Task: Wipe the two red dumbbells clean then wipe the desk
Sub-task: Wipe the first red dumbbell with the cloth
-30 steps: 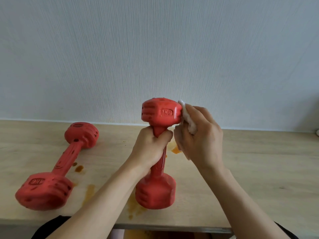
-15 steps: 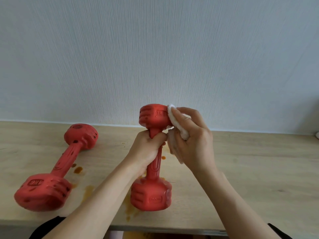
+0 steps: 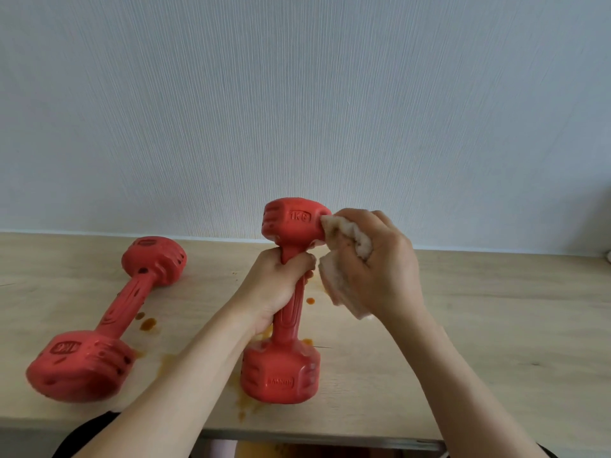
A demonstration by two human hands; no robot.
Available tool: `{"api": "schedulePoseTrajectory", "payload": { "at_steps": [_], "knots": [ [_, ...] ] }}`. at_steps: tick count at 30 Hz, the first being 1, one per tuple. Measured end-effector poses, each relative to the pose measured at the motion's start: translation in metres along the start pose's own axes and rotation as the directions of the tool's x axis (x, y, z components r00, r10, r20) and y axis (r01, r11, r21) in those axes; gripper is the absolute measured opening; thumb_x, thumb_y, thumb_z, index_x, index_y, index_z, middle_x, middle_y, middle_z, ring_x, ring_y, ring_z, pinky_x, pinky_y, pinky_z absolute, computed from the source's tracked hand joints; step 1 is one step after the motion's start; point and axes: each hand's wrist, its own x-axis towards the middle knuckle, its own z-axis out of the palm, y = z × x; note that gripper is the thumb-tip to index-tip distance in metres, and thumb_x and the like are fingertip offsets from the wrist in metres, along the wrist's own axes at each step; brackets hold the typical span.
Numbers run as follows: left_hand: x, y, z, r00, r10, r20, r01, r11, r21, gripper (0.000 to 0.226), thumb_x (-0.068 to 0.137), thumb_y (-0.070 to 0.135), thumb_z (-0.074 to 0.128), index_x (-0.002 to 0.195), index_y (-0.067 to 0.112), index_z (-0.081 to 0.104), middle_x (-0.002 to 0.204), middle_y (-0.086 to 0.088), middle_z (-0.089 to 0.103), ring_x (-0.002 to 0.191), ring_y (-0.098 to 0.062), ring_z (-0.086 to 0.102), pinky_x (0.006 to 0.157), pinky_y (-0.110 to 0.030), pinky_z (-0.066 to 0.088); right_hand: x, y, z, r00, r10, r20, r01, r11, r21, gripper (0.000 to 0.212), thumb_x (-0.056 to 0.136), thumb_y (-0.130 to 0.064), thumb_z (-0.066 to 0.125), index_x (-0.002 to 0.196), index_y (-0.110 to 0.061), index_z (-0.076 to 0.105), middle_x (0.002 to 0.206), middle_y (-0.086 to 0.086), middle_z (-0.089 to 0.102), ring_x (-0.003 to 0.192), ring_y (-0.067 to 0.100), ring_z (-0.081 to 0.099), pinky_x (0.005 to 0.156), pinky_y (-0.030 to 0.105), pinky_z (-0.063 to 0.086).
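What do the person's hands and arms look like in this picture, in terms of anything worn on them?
Both the left hand and the right hand are bare: no gloves, rings, watch or bracelets show. Both forearms are uncovered to the bottom edge of the picture, with no sleeves in view. Dark clothing shows at the bottom edge.

right hand (image 3: 380, 262) | slid wad of tissue (image 3: 347, 239) to upper head's right side | dumbbell (image 3: 287, 302) turned slightly

Matt red rubbery dumbbells (image 3: 284, 325), soft crumpled white cloth (image 3: 347, 239), pale smooth wood-grain desk (image 3: 496, 325).
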Motion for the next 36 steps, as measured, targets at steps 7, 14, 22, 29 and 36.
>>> {"api": "schedulePoseTrajectory", "payload": {
  "at_steps": [7, 14, 22, 29, 36],
  "knots": [
    [-0.001, 0.002, 0.003, 0.997, 0.005, 0.071, -0.009, 0.999, 0.05, 0.025, 0.087, 0.016, 0.056, 0.063, 0.014, 0.059, 0.049, 0.008, 0.052, 0.048, -0.006, 0.047, 0.051, -0.02, 0.04, 0.001, -0.015, -0.003, 0.98, -0.189, -0.06, 0.184, 0.98, -0.076, 0.028, 0.08, -0.028, 0.045, 0.096, -0.019, 0.066, 0.087, 0.003, 0.061, 0.078, 0.024, 0.06, 0.064, 0.037, 0.05],
    [-0.001, 0.001, 0.003, 0.995, -0.001, 0.101, 0.0, 1.0, 0.006, 0.015, 0.076, 0.02, 0.063, 0.062, 0.015, 0.06, 0.053, 0.006, 0.055, 0.057, -0.012, 0.051, 0.067, -0.034, 0.042, 0.002, 0.011, -0.002, 0.999, 0.011, -0.047, -0.016, 0.995, -0.094, 0.025, 0.081, -0.028, 0.045, 0.098, -0.022, 0.063, 0.091, 0.002, 0.061, 0.081, 0.024, 0.059, 0.062, 0.033, 0.047],
    [-0.001, 0.001, -0.002, 0.995, -0.004, 0.101, 0.005, 1.0, -0.007, 0.014, 0.069, 0.025, 0.06, 0.063, 0.012, 0.062, 0.052, 0.005, 0.055, 0.052, -0.01, 0.049, 0.067, -0.034, 0.041, 0.002, -0.014, 0.0, 0.973, -0.162, -0.165, 0.155, 0.986, -0.056, 0.027, 0.078, -0.028, 0.045, 0.093, -0.019, 0.065, 0.084, 0.001, 0.062, 0.073, 0.021, 0.059, 0.058, 0.033, 0.047],
    [-0.003, 0.001, -0.003, 0.991, -0.017, 0.133, 0.025, 0.998, -0.062, 0.011, 0.066, 0.022, 0.06, 0.065, 0.011, 0.062, 0.053, 0.005, 0.057, 0.057, -0.012, 0.052, 0.066, -0.031, 0.045, -0.003, 0.017, 0.012, 0.995, 0.095, -0.035, -0.094, 0.995, 0.047, 0.016, 0.082, -0.025, 0.045, 0.093, -0.029, 0.056, 0.083, -0.001, 0.064, 0.072, 0.019, 0.061, 0.063, 0.043, 0.051],
    [0.001, 0.0, -0.002, 0.994, -0.003, 0.112, 0.004, 1.0, -0.01, 0.019, 0.072, 0.022, 0.055, 0.072, 0.004, 0.062, 0.058, -0.007, 0.051, 0.057, -0.017, 0.046, 0.062, -0.033, 0.038, -0.009, -0.021, 0.007, 0.964, -0.217, -0.152, 0.211, 0.976, -0.054, 0.023, 0.078, -0.02, 0.049, 0.095, -0.023, 0.064, 0.088, -0.001, 0.061, 0.073, 0.019, 0.061, 0.057, 0.032, 0.05]
  ]
}}
